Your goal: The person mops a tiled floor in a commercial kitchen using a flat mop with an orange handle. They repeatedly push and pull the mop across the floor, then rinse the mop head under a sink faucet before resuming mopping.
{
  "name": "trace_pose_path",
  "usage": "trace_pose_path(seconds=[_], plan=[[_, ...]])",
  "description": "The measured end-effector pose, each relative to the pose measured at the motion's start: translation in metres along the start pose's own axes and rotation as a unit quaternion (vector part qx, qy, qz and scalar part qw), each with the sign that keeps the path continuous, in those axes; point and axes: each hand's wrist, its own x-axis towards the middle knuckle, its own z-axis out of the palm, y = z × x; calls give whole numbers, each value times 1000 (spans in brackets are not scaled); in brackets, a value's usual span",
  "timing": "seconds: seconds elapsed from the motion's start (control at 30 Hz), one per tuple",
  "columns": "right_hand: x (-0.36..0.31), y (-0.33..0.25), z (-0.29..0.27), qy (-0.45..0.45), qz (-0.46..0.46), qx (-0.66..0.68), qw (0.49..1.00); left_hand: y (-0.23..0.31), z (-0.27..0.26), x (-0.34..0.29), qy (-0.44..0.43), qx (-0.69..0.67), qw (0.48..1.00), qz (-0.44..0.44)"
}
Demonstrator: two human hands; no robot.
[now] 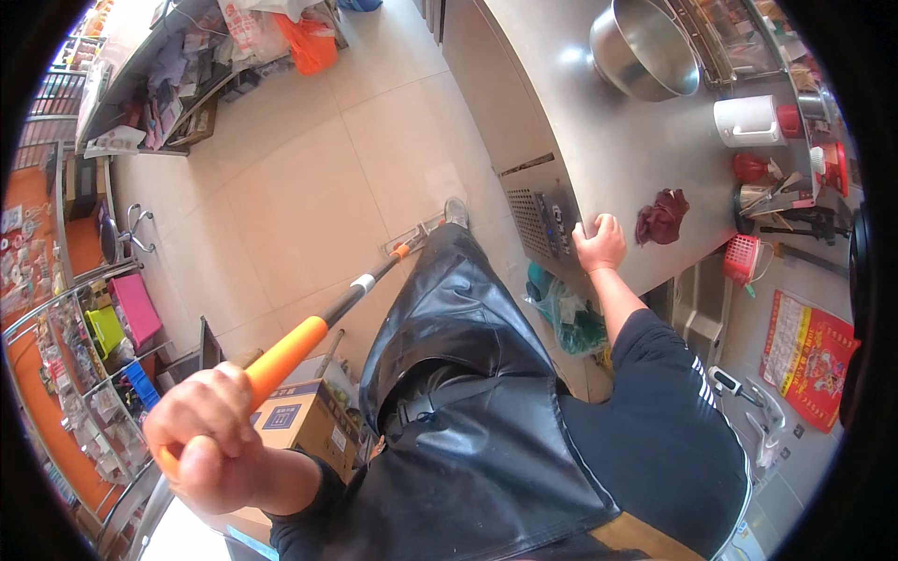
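Note:
My left hand point(210, 435) is closed round the orange grip of a flat mop point(288, 357). Its dark telescopic pole slants away from me to a thin flat frame on the floor, near my grey shoe point(456, 212). On the right, my right hand point(600, 245) has its fingers curled at the front edge of a steel counter point(608, 159). A crumpled dark red cloth point(662, 217) lies on the counter just beyond that hand. A black apron point(468, 374) covers my front and legs.
A large steel bowl point(645, 51) and a white jug point(746, 122) stand on the counter. Below hangs a green plastic bag point(572, 318). Cardboard boxes point(304, 421) stand beside my left forearm. Shelving with an orange bag point(307, 44) and a goods rack point(89, 393) line the left.

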Motion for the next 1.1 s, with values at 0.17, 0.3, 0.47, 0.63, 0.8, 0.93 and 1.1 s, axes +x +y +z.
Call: trace_pose_path(seconds=[0.17, 0.3, 0.47, 0.63, 0.8, 0.93, 1.1], plan=[[-2, 0, -1, 14, -16, 1, 1000, 0, -3, 2, -24, 25, 999, -10], [2, -2, -1, -10, 13, -16, 1000, 9, -2, -1, -101, 43, 993, -38], [2, -2, 0, -11, 18, -28, 999, 1, -6, -7, -66, 34, 997, -18], [1, -3, 1, -15, 19, -28, 999, -2, -6, -19, -79, 51, 996, 2], [3, -5, 0, -12, 24, -23, 999, -2, 0, -33, -74, 32, 997, -4], [1, -4, 1, -22, 24, -28, 999, -6, 0, -49, -73, 26, 997, 29], [2, -2, 1, -20, 21, -30, 999, -5, 2, -81, -59, 34, 997, 25]])
